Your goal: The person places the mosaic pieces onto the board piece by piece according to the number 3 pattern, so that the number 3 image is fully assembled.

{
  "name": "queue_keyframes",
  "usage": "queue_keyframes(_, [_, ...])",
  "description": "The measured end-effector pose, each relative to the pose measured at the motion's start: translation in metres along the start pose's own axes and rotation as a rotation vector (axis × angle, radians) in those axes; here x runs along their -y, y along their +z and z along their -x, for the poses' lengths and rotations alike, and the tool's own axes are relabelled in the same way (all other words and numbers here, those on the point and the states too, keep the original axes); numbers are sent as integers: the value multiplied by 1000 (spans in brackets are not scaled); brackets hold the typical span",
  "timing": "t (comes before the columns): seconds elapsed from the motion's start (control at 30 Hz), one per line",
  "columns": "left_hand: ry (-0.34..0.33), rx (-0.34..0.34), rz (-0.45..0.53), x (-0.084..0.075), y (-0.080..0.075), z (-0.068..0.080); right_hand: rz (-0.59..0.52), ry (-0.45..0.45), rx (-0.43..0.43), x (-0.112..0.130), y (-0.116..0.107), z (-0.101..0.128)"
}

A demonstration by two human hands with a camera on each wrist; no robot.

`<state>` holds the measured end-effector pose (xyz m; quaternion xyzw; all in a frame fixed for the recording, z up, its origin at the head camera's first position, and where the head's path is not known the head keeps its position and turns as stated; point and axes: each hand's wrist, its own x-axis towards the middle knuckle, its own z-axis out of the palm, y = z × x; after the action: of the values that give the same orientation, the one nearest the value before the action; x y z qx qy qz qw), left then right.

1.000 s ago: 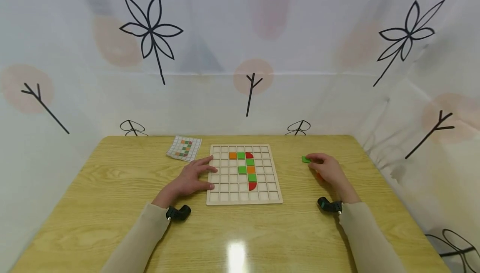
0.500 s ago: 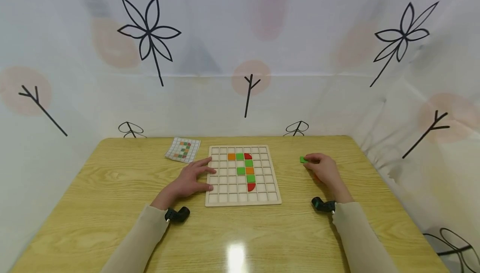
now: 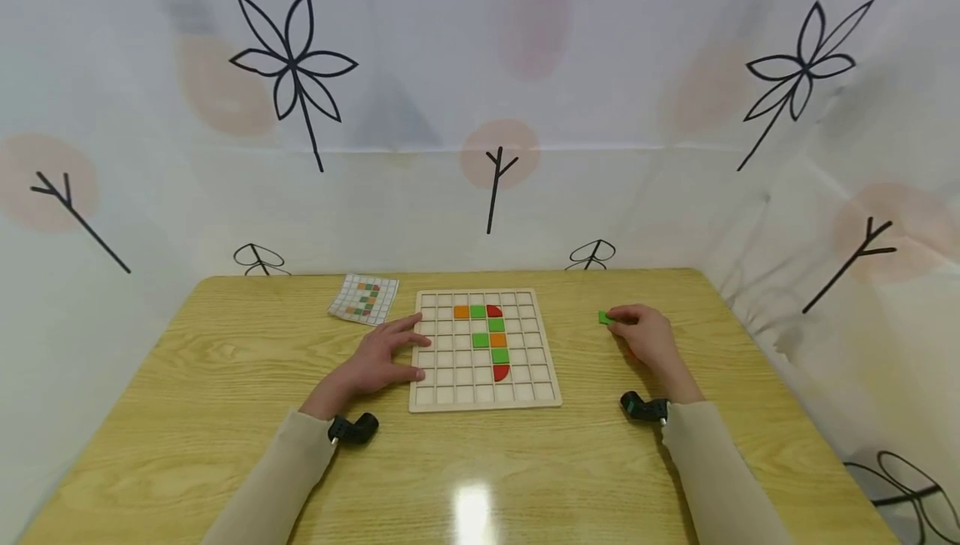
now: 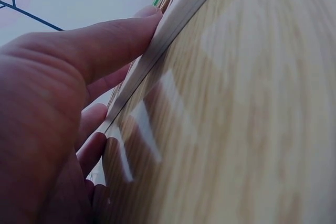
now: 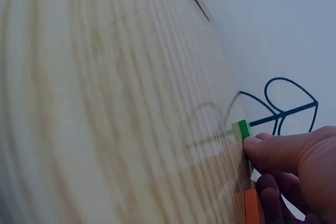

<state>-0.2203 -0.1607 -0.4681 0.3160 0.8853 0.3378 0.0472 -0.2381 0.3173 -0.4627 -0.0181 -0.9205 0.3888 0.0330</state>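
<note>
Head view: left hand flat, fingers spread, resting on board left edge. Right hand, right of board, fingertips touching green tile on table; grip unclear, perhaps pinching.

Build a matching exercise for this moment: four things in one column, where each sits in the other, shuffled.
Things:
1. loose green square tile
2. white pattern card with coloured squares
3. left hand
4. red half-round tile

Places:
A. on the yellow wooden table, beyond the left far corner of the wooden grid board
B. in a cell of the board, lowest of the coloured pieces
C. at the right hand's fingertips, right of the board
D. resting on the board's left edge

Pairs: 1-C, 2-A, 3-D, 4-B
</note>
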Motion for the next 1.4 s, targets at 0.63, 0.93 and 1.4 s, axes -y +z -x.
queue_keyframes(0.63, [-5, -8, 14, 1, -2, 2, 80, -45, -20, 8, 4, 2])
queue_keyframes(0.93, [-4, -9, 13, 1, -2, 1, 95, -34, -27, 10, 3, 3])
queue_keyframes(1.4, [-7, 2, 14, 0, -2, 0, 94, -51, 52, 13, 1, 4])
